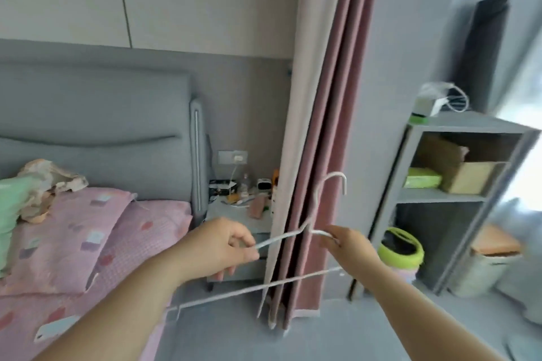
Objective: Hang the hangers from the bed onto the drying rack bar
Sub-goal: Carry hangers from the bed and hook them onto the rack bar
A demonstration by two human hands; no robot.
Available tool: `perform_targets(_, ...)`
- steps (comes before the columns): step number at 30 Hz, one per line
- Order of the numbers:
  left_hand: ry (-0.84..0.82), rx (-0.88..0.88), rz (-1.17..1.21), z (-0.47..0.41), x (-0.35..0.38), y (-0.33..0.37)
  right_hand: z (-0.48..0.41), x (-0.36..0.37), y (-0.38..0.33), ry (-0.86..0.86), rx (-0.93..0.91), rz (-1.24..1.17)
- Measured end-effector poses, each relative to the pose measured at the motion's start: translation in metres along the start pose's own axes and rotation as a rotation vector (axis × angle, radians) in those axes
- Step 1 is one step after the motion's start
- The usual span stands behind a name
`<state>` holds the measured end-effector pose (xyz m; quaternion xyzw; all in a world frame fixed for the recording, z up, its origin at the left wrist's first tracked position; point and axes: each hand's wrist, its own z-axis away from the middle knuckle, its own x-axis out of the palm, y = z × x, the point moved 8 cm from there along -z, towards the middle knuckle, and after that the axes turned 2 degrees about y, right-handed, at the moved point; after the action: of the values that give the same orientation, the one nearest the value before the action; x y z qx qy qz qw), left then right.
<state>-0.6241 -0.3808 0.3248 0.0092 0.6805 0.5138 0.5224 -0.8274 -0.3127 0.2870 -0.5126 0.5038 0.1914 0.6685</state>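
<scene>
A thin white wire hanger [281, 239] is held up in front of me, hook upward near the curtain. My left hand [218, 249] pinches its left shoulder wire. My right hand [349, 246] grips the right shoulder close to the neck. The hanger's long bottom bar [258, 287] runs from below my left forearm to my right hand. The bed [88, 237] with its pink patterned cover lies at the left. No drying rack bar is in view.
A pink and beige curtain [322, 126] hangs straight ahead. A cluttered nightstand [234, 208] stands between bed and curtain. At the right stand a grey shelf unit [457, 184], a green-lidded bin [400, 252] and a basket [489, 267]. A phone [55, 328] lies on the bed.
</scene>
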Motion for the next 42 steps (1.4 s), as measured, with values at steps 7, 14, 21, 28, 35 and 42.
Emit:
perform_targets(7,0.222,0.439,-0.402,-0.084,0.100,0.227,0.049,-0.197,0.173,0.318,0.179,0.042)
perform_targets(14,0.136,0.691,-0.378,-0.112,0.201,0.381,0.129,-0.313,0.288,0.629,0.401,0.148)
perform_targets(21,-0.036,0.928,-0.238,-0.126,0.270,0.514,0.186,-0.388,0.373,0.751,0.582,0.229)
perform_targets(28,-0.040,0.998,-0.260,-0.186,0.318,0.608,0.188,-0.468,0.432,0.863,0.660,0.383)
perform_targets(35,0.145,1.047,-0.236,-0.256,0.313,0.692,0.153,-0.562,0.463,0.985,0.672,0.565)
perform_targets(42,0.250,1.087,-0.220,-0.292,0.327,0.753,0.156,-0.634,0.458,1.256,0.582,0.908)
